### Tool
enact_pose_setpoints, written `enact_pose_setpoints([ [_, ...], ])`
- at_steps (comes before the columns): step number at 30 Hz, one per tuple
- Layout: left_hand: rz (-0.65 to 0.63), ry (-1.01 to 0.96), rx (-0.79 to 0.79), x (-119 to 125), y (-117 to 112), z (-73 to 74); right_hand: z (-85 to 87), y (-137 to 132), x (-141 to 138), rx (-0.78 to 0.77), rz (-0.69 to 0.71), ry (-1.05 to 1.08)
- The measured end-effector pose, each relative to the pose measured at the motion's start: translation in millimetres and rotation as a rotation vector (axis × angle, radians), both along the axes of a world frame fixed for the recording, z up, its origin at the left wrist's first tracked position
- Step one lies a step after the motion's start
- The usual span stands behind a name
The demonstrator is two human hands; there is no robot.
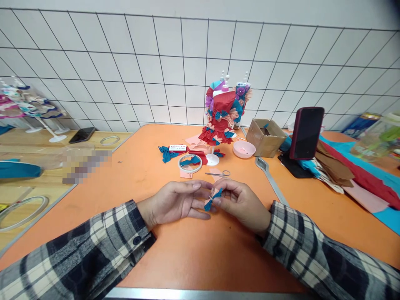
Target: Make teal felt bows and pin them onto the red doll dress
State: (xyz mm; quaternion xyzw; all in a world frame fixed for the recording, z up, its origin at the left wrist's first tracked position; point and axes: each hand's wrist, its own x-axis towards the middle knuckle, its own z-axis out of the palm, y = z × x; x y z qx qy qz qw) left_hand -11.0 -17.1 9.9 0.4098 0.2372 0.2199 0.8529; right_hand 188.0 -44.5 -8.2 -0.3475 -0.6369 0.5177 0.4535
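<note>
Orange tabletop [212, 258], white gridded wall [140, 71] behind; peach-and-teal bow [213, 199] between hands [245, 204].

No legible text from my end of the feed. Small white box [177, 148], mid-table: dark print and a red mark on its face, too small for me to make out. Blue can [366, 123], far right: markings blurred. Pixelated strip [86, 166], left: I can read nothing there.
</note>
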Motion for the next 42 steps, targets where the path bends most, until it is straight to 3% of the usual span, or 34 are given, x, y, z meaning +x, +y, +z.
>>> enact_pose_setpoints([
  [4,0.174,0.264,0.455,4.5,-3.2,4.0,-1.4,1.0,2.1,-0.02,-0.106,-0.112],
  [7,0.195,0.387,0.589,9.0,-7.2,3.6,-0.5,0.7,3.0,0.005,-0.113,-0.161],
  [17,-0.034,0.325,0.594,5.4,-7.9,3.8,6.6,1.1,8.6,0.025,0.088,-0.019],
  [22,-0.123,0.252,0.495,4.3,-8.5,2.2,5.3,-0.5,11.6,-0.186,0.261,0.082],
  [24,-0.119,0.233,0.444,4.3,-8.3,0.9,3.4,-0.1,13.9,-0.194,0.28,0.055],
  [32,-0.041,0.264,0.378,6.4,-9.5,0.4,4.3,4.8,15.9,0.155,0.058,-0.217],
  [36,0.04,0.263,0.34,6.5,-7.6,-3.6,3.4,6.1,13.5,0.127,-0.037,-0.272],
  [42,0.095,0.45,0.547,7.6,-4.1,-2.4,1.0,6.8,11.6,0.057,-0.102,-0.326],
])
